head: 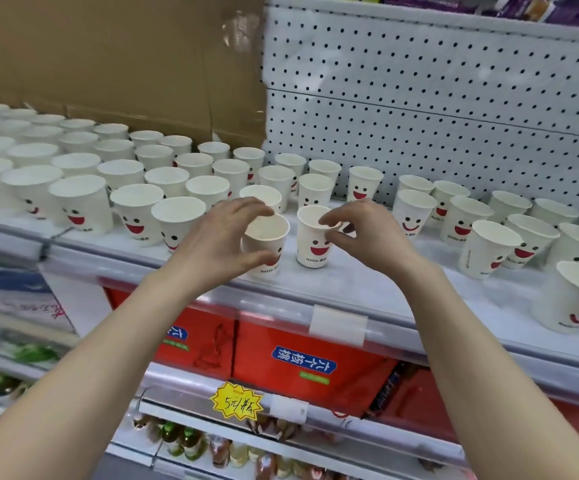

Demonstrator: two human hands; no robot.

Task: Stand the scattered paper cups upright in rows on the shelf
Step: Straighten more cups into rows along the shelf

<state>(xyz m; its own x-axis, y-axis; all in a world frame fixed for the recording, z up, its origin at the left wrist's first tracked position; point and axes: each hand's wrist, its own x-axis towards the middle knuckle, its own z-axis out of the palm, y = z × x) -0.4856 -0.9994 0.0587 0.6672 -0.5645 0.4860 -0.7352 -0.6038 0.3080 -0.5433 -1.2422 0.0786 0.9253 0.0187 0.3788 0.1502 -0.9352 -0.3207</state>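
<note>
Your left hand [225, 244] curves round the left cup [269, 239], fingers over its rim and thumb against its side. Your right hand [364, 230] pinches the rim of the right cup [312, 245] between fingertip and thumb. These two cups stand mouth up, slightly apart, near the front edge of the shelf [367, 285]. Left of them stand the rowed cups [135, 206], dozens, too many to count exactly. To the right sit the loose cups [488, 249], ten or more, mouths up.

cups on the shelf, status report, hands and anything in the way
Left hand grips left cup, right hand pinches right cup at rim. Both upright near shelf front. Nothing blocking.
</note>
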